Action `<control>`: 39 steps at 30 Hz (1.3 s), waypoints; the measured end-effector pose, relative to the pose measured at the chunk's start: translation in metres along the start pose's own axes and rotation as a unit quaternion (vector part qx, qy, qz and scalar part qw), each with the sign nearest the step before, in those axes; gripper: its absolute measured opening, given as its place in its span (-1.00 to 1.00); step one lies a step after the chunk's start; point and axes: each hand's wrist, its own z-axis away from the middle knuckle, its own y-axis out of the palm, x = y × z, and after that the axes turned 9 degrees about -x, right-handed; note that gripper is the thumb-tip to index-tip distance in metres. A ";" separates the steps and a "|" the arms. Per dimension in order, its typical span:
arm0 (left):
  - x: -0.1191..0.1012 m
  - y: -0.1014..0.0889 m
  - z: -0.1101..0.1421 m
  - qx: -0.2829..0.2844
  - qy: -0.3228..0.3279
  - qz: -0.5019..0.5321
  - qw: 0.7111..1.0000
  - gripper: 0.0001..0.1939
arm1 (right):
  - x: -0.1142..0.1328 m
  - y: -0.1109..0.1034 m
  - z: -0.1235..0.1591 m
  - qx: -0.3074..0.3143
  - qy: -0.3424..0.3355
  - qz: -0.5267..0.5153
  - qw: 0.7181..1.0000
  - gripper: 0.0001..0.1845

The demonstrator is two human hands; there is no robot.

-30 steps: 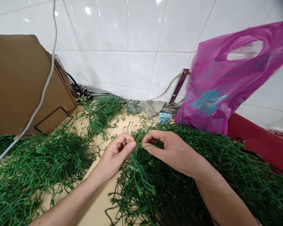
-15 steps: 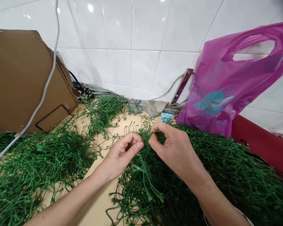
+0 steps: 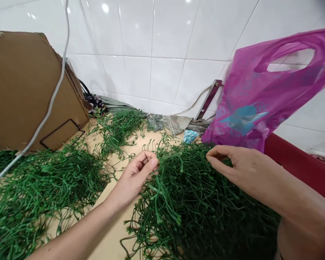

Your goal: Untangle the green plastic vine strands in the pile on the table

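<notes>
Between the thumb and fingers of my left hand (image 3: 139, 175) is a small bunch of green plastic stems (image 3: 164, 198) with little forked tips. Some of the stems hang down below the hand and others poke out to the right. My right hand (image 3: 233, 162) is off to the right, over the large pile of green stems (image 3: 203, 187). Its thumb and forefinger tips are pinched together; anything between them is too small to make out. The two hands are well apart.
More stems (image 3: 56, 177) lie spread at the left, with a smaller heap (image 3: 121, 126) farther back. A cardboard box (image 3: 29, 90) stands at left, behind a hanging white cable (image 3: 52, 97). A purple plastic bag (image 3: 249, 97) and a small blue-and-white cup (image 3: 190, 135) are near the tiled wall.
My right hand has moved away from the left hand, to the right. My left hand stays nearly in place, still pinching the bunch of stems.
</notes>
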 end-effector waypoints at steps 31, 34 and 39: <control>-0.018 0.009 -0.013 0.108 -0.045 -0.065 0.991 -0.62 | 0.060 0.048 0.009 0.129 -0.085 -0.043 0.987 -0.76; -0.021 0.001 -0.014 0.152 -0.103 -0.018 0.983 -0.57 | 0.058 0.037 0.008 0.183 -0.105 -0.066 0.975 -0.71; -0.021 -0.008 0.001 0.239 -0.222 0.091 0.941 -0.53 | 0.053 0.021 0.001 0.320 -0.141 -0.272 0.897 -0.60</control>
